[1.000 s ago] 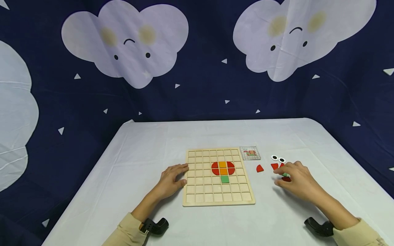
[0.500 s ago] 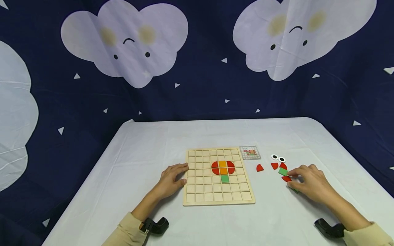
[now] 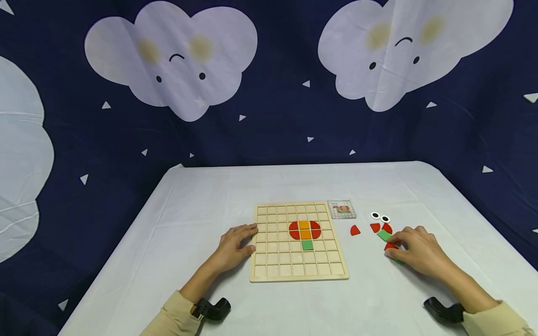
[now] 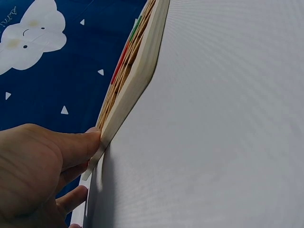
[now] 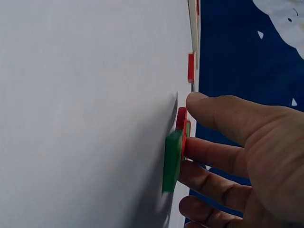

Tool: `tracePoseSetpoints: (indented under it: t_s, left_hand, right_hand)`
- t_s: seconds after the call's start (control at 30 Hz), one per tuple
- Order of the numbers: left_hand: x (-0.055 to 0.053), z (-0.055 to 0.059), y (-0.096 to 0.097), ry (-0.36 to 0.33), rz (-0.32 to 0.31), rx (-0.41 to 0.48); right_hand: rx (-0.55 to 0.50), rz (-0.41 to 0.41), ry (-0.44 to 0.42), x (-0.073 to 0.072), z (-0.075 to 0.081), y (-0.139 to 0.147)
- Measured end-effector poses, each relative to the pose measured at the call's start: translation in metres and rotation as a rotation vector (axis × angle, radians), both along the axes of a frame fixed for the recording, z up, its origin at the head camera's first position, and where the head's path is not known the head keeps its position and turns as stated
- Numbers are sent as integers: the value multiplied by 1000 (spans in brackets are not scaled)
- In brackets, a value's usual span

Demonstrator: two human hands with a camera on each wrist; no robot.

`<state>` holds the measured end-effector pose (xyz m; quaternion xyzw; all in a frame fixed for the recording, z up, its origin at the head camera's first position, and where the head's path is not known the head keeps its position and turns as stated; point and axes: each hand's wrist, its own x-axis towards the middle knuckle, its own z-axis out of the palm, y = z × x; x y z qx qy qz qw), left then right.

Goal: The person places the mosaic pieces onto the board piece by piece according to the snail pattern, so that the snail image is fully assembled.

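Observation:
My left hand (image 3: 236, 245) rests against the left edge of a wooden grid board (image 3: 279, 270), fingertips and thumb at its rim. In the left wrist view, the thumb (image 4: 80, 148) presses the board's side (image 4: 137, 88). The board carries red quarter-circles (image 3: 293, 233), two orange squares (image 3: 304, 230) and a green square (image 3: 307, 245). To the right, my right hand (image 3: 422, 252) pinches a red quarter-circle piece (image 5: 181, 119) between thumb and index finger, low over the table. A green piece (image 5: 172, 161) stands close by the fingers in the right wrist view, partly hidden from the head camera.
Beyond the right hand lie another green piece (image 3: 384, 235), red pieces (image 3: 375, 227) and two eye pieces (image 3: 375, 215). One red piece (image 3: 355, 230) lies nearer the board. A pattern card (image 3: 342, 209) touches the board's upper right corner. White cloth covers the table (image 3: 210, 191).
My right hand has moved right from over the loose pieces, then slightly back left onto the red piece, which has turned. The nearby green piece has shifted a little. My left hand stays put.

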<state>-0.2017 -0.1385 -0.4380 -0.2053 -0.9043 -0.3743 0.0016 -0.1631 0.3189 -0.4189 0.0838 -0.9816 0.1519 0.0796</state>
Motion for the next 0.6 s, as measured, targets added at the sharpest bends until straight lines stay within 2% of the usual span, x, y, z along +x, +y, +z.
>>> tracePoseSetpoints:
  t_s: [0.3, 0.6]
  left_hand:
    - [0, 0, 0, 3, -1, 4]
    - [0, 0, 0, -3, -2, 8]
  right_hand:
    - [18, 13, 2, 2, -1, -12]
    - [31, -21, 26, 3, -2, -2]
